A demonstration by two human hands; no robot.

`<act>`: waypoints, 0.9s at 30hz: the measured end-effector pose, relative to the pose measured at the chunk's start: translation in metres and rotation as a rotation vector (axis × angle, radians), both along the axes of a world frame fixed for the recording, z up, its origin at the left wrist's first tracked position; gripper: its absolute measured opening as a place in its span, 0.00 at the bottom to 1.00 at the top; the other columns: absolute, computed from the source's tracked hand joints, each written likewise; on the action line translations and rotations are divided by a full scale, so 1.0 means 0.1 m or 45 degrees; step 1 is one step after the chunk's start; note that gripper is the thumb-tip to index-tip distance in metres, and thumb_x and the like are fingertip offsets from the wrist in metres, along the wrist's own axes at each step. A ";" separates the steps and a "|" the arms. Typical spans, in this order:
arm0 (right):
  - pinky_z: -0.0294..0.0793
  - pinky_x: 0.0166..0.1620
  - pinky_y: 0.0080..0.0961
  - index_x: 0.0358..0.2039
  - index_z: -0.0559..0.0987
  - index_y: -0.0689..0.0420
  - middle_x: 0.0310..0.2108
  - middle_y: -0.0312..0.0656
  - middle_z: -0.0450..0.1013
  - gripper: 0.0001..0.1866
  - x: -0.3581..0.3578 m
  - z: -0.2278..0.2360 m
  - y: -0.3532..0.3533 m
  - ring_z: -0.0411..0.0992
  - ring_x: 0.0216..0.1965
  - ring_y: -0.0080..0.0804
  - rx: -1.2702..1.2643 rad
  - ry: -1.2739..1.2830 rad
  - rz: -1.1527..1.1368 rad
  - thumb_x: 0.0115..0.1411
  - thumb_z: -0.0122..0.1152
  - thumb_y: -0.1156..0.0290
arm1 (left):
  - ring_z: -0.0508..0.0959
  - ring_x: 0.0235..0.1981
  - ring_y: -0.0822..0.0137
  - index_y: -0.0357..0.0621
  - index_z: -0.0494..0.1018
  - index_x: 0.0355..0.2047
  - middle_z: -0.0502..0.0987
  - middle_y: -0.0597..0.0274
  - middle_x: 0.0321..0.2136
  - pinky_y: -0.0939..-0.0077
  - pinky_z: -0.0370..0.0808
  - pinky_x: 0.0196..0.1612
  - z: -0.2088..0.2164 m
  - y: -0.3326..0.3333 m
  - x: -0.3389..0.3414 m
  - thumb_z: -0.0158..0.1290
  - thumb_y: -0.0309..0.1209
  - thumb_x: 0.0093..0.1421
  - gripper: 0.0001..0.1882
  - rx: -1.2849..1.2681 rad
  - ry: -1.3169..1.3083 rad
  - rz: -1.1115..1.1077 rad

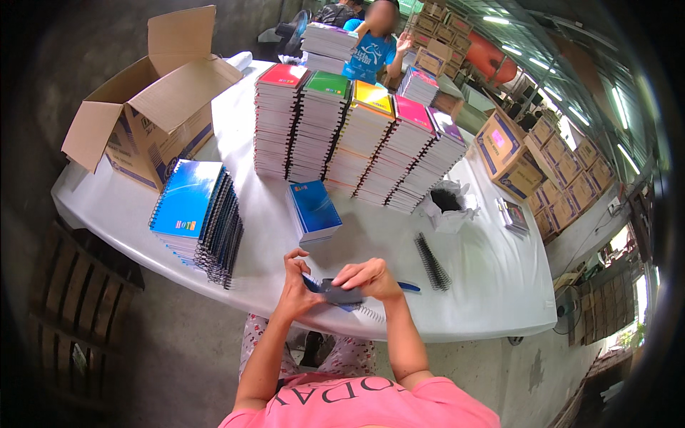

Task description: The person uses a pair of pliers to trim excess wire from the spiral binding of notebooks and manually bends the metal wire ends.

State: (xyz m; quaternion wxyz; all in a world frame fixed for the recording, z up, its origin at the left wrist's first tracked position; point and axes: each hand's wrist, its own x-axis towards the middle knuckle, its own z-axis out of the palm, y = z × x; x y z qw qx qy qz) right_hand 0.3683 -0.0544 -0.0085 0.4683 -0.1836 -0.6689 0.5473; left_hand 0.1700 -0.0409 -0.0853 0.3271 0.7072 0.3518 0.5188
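Head view, item in hand: spiral-bound notebook with a blue cover (341, 292) sits between my two hands at the near edge of the white table (492, 285), partly over the edge, so I can work its wire binding close to my body.
Head view, left hand: my left hand (294, 284) is bent at the wrist, fingers curled and pinching the left end of the notebook; thumb side faces up.
Head view, right hand: my right hand (369, 277) lies palm-down over the top of the notebook, fingers closed on its upper edge, pressing it steady against the left grip.
Head view, forearms: both rise from the lower edge and converge, elbows tucked in.
Head view, loose coil: black wire spiral (432, 261) lies on the table just right of my right hand, apart from it, within easy reach.
Head view, small stack: short pile of blue-covered notebooks (314, 211) stands directly beyond my hands.
Head view, left stack: taller leaning pile of blue spiral notebooks (196, 217) sits to my left, spines toward me.
Head view, far stacks: row of tall notebook piles with red, green, yellow and pink covers (357, 135) fills the table's middle.
Head view, carton: open brown cardboard box (153, 107) rests at the far left corner, flaps up.
Head view, other person: co-worker in a blue shirt (371, 53) stands beyond the table.
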 end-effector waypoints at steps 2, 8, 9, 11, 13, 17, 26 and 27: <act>0.74 0.42 0.23 0.34 0.83 0.58 0.38 0.46 0.78 0.22 -0.01 0.05 -0.01 0.76 0.39 0.34 -0.027 -0.480 -0.244 0.36 0.56 0.89 | 0.63 0.44 0.58 0.42 0.52 0.38 0.56 0.52 0.41 0.67 0.67 0.44 -0.06 0.00 0.00 0.76 0.48 0.18 0.53 -0.111 -0.074 -0.049; 0.74 0.45 0.24 0.35 0.83 0.59 0.38 0.45 0.78 0.22 -0.11 0.11 0.02 0.76 0.41 0.32 0.095 -0.623 -0.237 0.37 0.56 0.89 | 0.62 0.47 0.57 0.42 0.50 0.38 0.56 0.51 0.43 0.67 0.66 0.47 -0.07 0.04 0.01 0.76 0.48 0.17 0.54 -0.112 -0.079 -0.062; 0.74 0.45 0.24 0.35 0.83 0.59 0.38 0.46 0.78 0.22 -0.06 -0.04 0.10 0.76 0.41 0.32 -0.092 -0.541 -0.315 0.36 0.57 0.90 | 0.61 0.48 0.56 0.42 0.50 0.38 0.56 0.51 0.43 0.68 0.65 0.48 -0.02 0.04 0.03 0.77 0.47 0.18 0.54 -0.076 -0.057 -0.036; 0.74 0.43 0.24 0.34 0.83 0.59 0.38 0.46 0.78 0.22 -0.07 -0.05 0.09 0.76 0.40 0.33 -0.098 -0.255 -0.230 0.35 0.58 0.89 | 0.61 0.48 0.56 0.41 0.50 0.38 0.55 0.51 0.43 0.68 0.65 0.48 -0.03 0.03 0.05 0.77 0.47 0.18 0.54 -0.058 -0.076 -0.041; 0.75 0.41 0.24 0.34 0.83 0.58 0.38 0.45 0.79 0.22 -0.22 0.16 0.05 0.77 0.38 0.33 0.089 -0.303 -0.145 0.35 0.57 0.88 | 0.59 0.49 0.57 0.41 0.50 0.40 0.54 0.51 0.43 0.68 0.64 0.49 -0.09 0.02 0.03 0.76 0.49 0.21 0.54 -0.095 -0.124 -0.062; 0.75 0.43 0.24 0.34 0.84 0.56 0.38 0.45 0.78 0.21 -0.12 0.08 0.10 0.77 0.40 0.34 0.122 -0.704 -0.460 0.37 0.56 0.87 | 0.59 0.48 0.56 0.40 0.52 0.39 0.54 0.51 0.43 0.69 0.63 0.50 -0.06 0.01 0.04 0.73 0.48 0.30 0.48 -0.076 -0.104 -0.072; 0.71 0.47 0.28 0.46 0.78 0.50 0.36 0.43 0.78 0.23 0.52 0.26 -0.35 0.76 0.39 0.35 0.808 -1.385 -1.492 0.46 0.65 0.75 | 0.68 0.25 0.75 0.40 0.72 0.28 0.70 0.68 0.22 0.81 0.66 0.30 0.00 0.05 0.00 0.57 0.38 0.57 0.13 -0.400 -0.340 0.054; 0.71 0.47 0.28 0.47 0.78 0.50 0.36 0.42 0.78 0.23 0.34 0.52 -0.51 0.76 0.39 0.33 0.784 -1.283 -1.492 0.47 0.67 0.73 | 0.68 0.25 0.76 0.40 0.73 0.29 0.71 0.68 0.22 0.82 0.66 0.30 0.07 0.03 -0.05 0.58 0.37 0.56 0.12 -0.523 -0.360 0.041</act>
